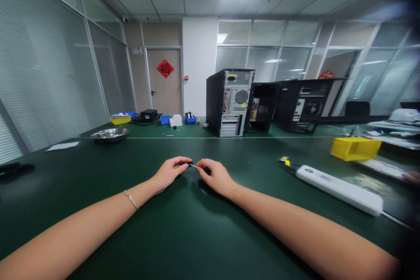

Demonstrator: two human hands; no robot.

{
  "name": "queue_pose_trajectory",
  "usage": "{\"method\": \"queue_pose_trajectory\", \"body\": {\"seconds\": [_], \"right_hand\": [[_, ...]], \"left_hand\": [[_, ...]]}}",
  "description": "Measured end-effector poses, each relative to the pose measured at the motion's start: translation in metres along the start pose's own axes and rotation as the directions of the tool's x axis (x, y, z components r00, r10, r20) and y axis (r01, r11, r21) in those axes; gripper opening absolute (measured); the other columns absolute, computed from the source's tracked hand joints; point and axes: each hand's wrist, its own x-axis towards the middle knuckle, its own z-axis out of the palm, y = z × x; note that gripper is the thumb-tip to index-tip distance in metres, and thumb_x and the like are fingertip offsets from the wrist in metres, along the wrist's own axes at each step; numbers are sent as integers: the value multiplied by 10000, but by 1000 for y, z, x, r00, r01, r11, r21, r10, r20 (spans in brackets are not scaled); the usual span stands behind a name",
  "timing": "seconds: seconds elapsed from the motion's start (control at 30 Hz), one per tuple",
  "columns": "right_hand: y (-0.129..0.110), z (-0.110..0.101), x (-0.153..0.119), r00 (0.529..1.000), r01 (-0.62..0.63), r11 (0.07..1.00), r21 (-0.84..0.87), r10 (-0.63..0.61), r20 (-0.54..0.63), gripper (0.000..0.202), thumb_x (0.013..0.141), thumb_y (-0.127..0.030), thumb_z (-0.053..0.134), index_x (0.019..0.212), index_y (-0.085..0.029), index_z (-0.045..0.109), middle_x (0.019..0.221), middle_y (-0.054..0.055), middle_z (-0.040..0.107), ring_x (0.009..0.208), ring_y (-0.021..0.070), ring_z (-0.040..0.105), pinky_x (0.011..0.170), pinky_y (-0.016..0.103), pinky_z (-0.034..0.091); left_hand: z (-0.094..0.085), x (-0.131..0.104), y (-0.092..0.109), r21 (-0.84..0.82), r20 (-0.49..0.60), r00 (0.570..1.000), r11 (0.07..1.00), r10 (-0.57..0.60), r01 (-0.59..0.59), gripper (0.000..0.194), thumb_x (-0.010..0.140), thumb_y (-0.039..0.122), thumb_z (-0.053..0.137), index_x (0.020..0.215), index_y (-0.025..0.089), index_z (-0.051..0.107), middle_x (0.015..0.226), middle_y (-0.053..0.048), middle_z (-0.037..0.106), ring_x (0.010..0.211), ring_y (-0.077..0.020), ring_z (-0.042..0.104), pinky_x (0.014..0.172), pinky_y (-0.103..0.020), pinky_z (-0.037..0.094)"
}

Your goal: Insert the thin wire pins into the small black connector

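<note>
My left hand [170, 174], with a bracelet at its wrist, is closed, pinching a small black part [189, 164] whose kind I cannot make out. Facing it, my right hand [215, 177] is closed around a screwdriver [194, 166]; a thin silver shaft and a bit of dark handle show between its fingers. The shaft's tip meets or nearly meets the black part. Both hands are just above the dark green table [157, 245], near its middle. Fingers hide most of both things.
Ahead stands a computer tower [234, 105], with more cases to its right. A white power strip [339, 190] and a yellow bin [356, 148] lie right. Far left are a metal bowl [111, 135] and paper [63, 146]. Blue bins [166, 120] stand at the back.
</note>
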Motion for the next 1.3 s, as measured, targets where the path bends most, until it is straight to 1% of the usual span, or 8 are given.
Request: {"method": "queue_pose_trajectory", "body": {"seconds": [0.17, 0.27, 0.5, 0.67, 0.77, 0.93, 1.3], "right_hand": [[-2, -2, -1, 1000, 4, 999, -37, -4, 19, 165, 878, -244, 505, 923, -221, 662, 915, 21, 685, 844, 161, 606, 782, 260, 446], [-3, -2, -1, 1000, 8, 998, -55, -6, 27, 158, 871, -233, 513, 920, -220, 663, 902, 21, 680, 830, 155, 605, 761, 251, 443], [-5, -6, -2, 999, 22, 999, -39, -21, 46, 161, 867, -231, 519, 910, -219, 674, 907, 19, 687, 827, 155, 609, 752, 251, 445], [-3, -5, -2, 997, 43, 999, -6, -43, 62, 168, 869, -235, 517, 908, -216, 679, 916, 19, 692, 847, 159, 614, 779, 258, 450], [0, -4, -2, 997, 46, 999, 18, -47, 64, 173, 872, -242, 514, 913, -218, 681, 921, 19, 695, 853, 162, 614, 787, 264, 454], [3, -3, -2, 996, 54, 997, 55, -58, 73, 173, 872, -243, 516, 913, -209, 681, 929, 17, 696, 868, 162, 614, 784, 262, 453], [4, -4, -2, 994, 68, 992, 105, -76, 76, 179, 876, -256, 519, 894, -204, 690, 918, 14, 698, 853, 155, 616, 779, 258, 456]], "left_hand": [[0, -1, 1, 16, -4, 1000, 1000, 17, -17, 333, 743, 320, 682, 1030, 151, 696, 1009, -88, 708, 877, -208, 631, 816, -332, 473], [0, -1, 2, 24, -3, 1000, 1000, 20, -20, 337, 730, 331, 694, 1011, 146, 702, 997, -92, 711, 877, -216, 633, 811, -335, 473], [-3, -1, 0, 12, 51, 998, 1000, -27, 26, 323, 723, 324, 708, 997, 154, 710, 858, -52, 715, 745, -176, 609, 713, -289, 453], [-6, -1, -3, -57, 86, 995, 997, -56, 61, 307, 708, 296, 728, 983, 160, 718, 799, -33, 710, 679, -145, 580, 680, -266, 433], [-7, 0, -4, -72, 96, 993, 994, -70, 77, 316, 699, 287, 735, 986, 154, 719, 765, -32, 705, 664, -143, 571, 683, -272, 430], [-8, 1, -4, -66, 111, 992, 996, -59, 67, 330, 698, 298, 738, 989, 145, 718, 730, -33, 690, 666, -145, 569, 687, -277, 433], [-9, 0, -2, -127, 146, 985, 985, -96, 115, 367, 673, 300, 765, 1001, 140, 722, 732, -40, 692, 665, -139, 581, 680, -273, 448]]}}
